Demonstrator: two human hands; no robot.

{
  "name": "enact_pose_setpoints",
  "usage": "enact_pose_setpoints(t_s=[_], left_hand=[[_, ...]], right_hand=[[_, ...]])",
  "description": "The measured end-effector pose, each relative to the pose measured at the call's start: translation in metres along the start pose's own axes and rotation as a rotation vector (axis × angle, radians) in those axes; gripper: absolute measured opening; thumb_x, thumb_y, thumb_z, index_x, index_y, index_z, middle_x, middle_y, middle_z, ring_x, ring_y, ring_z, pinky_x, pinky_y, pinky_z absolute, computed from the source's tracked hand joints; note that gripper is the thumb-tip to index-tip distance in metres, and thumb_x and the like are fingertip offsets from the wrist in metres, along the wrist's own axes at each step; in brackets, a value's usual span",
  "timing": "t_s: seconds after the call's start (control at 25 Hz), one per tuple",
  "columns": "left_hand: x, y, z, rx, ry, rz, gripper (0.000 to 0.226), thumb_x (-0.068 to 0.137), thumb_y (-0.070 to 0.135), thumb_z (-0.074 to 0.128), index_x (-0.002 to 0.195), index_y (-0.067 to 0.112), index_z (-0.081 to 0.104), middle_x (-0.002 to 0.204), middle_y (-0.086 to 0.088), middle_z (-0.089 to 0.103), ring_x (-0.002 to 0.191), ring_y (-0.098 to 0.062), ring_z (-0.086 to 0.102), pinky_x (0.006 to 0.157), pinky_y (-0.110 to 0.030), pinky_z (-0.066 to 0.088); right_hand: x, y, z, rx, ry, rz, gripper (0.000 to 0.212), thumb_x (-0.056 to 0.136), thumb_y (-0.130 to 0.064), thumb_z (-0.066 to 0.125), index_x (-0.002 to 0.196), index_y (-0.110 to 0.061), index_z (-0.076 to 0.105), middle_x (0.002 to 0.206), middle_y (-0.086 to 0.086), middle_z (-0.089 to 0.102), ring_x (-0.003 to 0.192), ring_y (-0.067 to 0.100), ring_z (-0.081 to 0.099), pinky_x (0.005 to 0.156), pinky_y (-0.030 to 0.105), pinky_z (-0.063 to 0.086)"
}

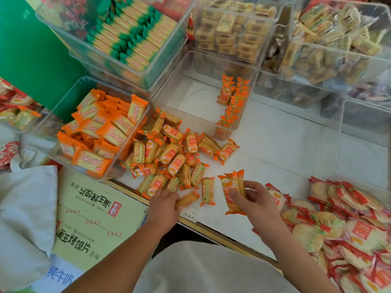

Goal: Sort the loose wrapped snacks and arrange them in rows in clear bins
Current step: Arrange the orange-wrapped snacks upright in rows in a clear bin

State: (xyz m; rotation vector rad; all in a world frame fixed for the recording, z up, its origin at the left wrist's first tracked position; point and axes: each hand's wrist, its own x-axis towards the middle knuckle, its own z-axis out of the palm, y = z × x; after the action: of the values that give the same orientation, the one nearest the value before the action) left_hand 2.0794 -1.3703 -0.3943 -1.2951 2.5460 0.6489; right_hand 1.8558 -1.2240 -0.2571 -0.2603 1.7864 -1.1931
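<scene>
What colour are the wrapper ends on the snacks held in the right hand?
Orange, around a yellow middle; the head view shows the snacks in the right hand.

We take this for a snack shop or its stockroom. Clear plastic bins (175, 87) stand stacked 2 high and side by side, most filled with 1 kind of individually wrapped biscuit. Small orange packets (169, 157) and red-wrapped rice crackers (342, 233) lie heaped in bulk on the white surface (285, 149), next to a printed product carton (91, 218).

Red-wrapped snacks (349, 229) cut off at right edge
</scene>
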Motion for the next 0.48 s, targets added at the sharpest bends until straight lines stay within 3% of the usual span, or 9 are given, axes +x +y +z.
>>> enact_pose_setpoints(t_s=[0.2, 0.36, 0.48], left_hand=[[-0.009, 0.035, -0.054, -0.600, -0.017, 0.080, 0.032, 0.082, 0.024, 0.078, 0.111, 0.034, 0.069, 0.105, 0.020, 0.062, 0.089, -0.003, 0.061, 0.080, -0.027, 0.055], [-0.021, 0.076, -0.115, -0.899, -0.120, 0.082, 0.049, 0.080, 0.016, 0.086, 0.121, 0.034, 0.067, 0.110, 0.008, 0.068, 0.097, -0.007, 0.066, 0.080, -0.021, 0.055], [-0.021, 0.094, -0.138, -1.119, -0.093, 0.066, 0.051, 0.080, 0.005, 0.085, 0.122, 0.026, 0.067, 0.107, -0.002, 0.072, 0.090, -0.005, 0.066, 0.077, -0.021, 0.055]], right_hand=[[0.005, 0.001, 0.000, -0.071, 0.051, -0.048, 0.035, 0.089, -0.027, 0.080, 0.118, -0.023, 0.061, 0.103, -0.003, 0.076, 0.079, 0.009, 0.075, 0.062, 0.022, 0.060], [0.010, -0.005, 0.002, -0.155, 0.043, -0.123, 0.035, 0.088, -0.033, 0.080, 0.117, -0.031, 0.061, 0.111, -0.012, 0.070, 0.090, 0.005, 0.071, 0.069, 0.027, 0.062], [0.010, -0.007, 0.006, -0.181, -0.073, -0.145, 0.050, 0.089, -0.042, 0.077, 0.134, -0.041, 0.056, 0.118, -0.016, 0.067, 0.107, 0.012, 0.067, 0.085, 0.035, 0.062]])
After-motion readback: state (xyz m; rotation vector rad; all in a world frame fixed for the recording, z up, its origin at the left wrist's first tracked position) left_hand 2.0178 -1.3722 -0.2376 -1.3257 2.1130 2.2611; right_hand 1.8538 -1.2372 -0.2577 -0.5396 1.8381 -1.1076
